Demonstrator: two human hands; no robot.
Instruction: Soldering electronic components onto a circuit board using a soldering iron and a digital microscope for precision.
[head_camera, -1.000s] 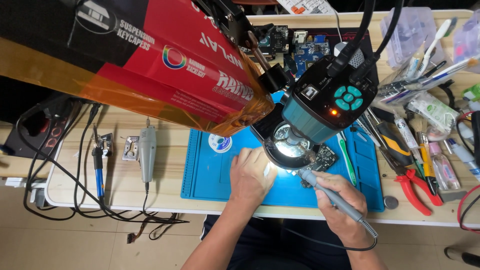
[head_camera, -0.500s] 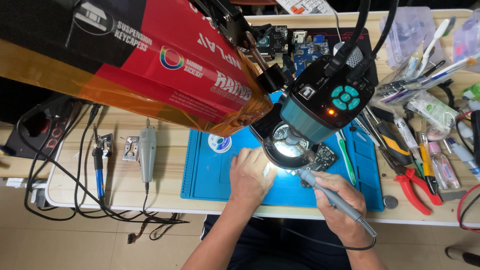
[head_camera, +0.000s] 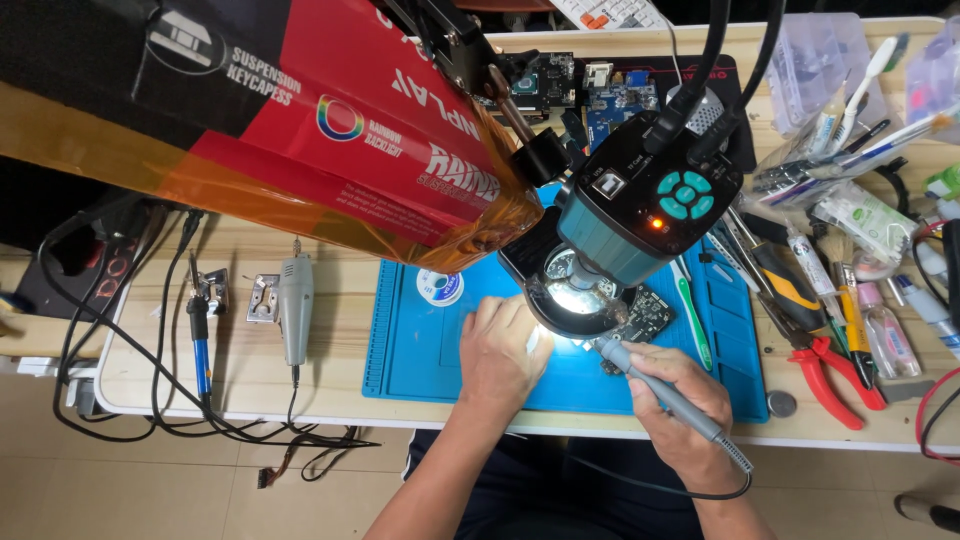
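My right hand (head_camera: 680, 405) grips a grey pen-shaped soldering iron (head_camera: 668, 400), its tip pointing up-left toward a dark circuit board (head_camera: 648, 318) on the blue work mat (head_camera: 420, 350). My left hand (head_camera: 500, 350) rests on the mat just left of the board, fingers curled under the lit ring lamp of a teal microscope camera (head_camera: 630, 235). What the left fingers hold is hidden by the lamp. The camera head covers most of the board.
A red and black box (head_camera: 300, 120) wrapped in amber tape overhangs the upper left. A solder spool (head_camera: 440, 287), a grey rotary tool (head_camera: 296, 310) and a blue-handled iron (head_camera: 200, 345) lie left. Red pliers (head_camera: 825, 365), screwdrivers, brushes and bottles crowd the right. Cables hang off the front edge.
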